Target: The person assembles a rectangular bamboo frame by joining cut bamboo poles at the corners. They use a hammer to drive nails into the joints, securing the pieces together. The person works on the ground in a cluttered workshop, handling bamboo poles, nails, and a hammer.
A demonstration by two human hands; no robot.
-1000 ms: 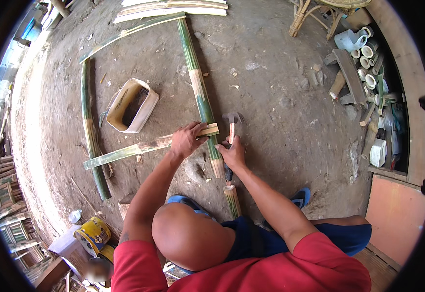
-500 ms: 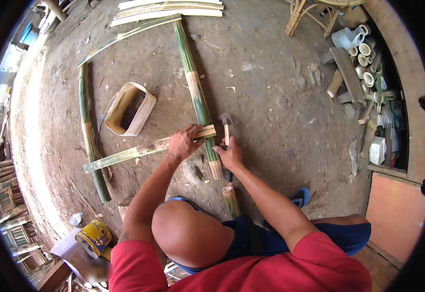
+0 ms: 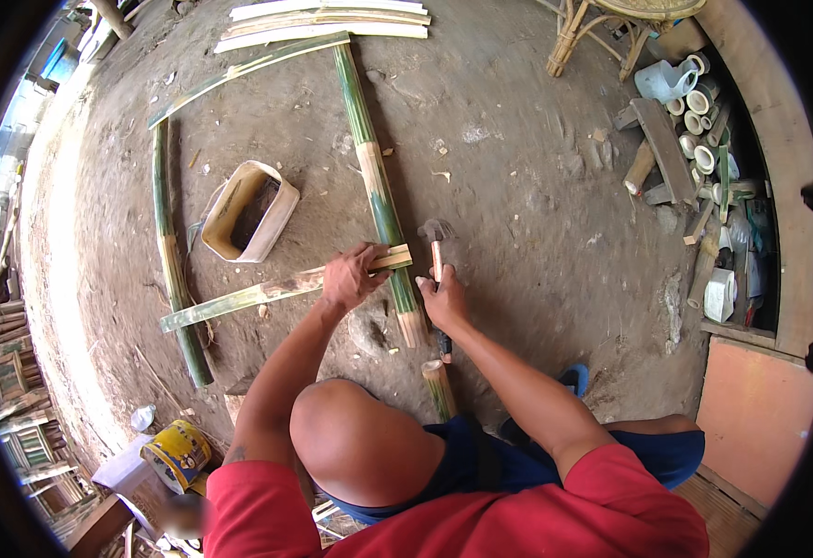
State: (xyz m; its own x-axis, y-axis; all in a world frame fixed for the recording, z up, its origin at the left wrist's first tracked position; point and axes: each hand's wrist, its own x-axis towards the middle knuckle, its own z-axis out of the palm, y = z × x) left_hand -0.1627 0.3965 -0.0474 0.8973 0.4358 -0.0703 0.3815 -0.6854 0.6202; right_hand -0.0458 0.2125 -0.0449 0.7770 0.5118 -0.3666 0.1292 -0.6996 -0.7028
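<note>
The left hand (image 3: 349,277) has its fingers curled round the flat bamboo strip (image 3: 244,301), left of the middle of the frame. The strip lies across two green poles (image 3: 369,172). Near the middle, the right hand (image 3: 445,301) holds a hammer (image 3: 437,256).

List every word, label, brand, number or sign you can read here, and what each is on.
No text is legible.
Bucket: yellow, with printed markings too small and blurred to read.
Hammer: no lettering can be made out.
Bamboo strip: no lettering can be made out.
</note>
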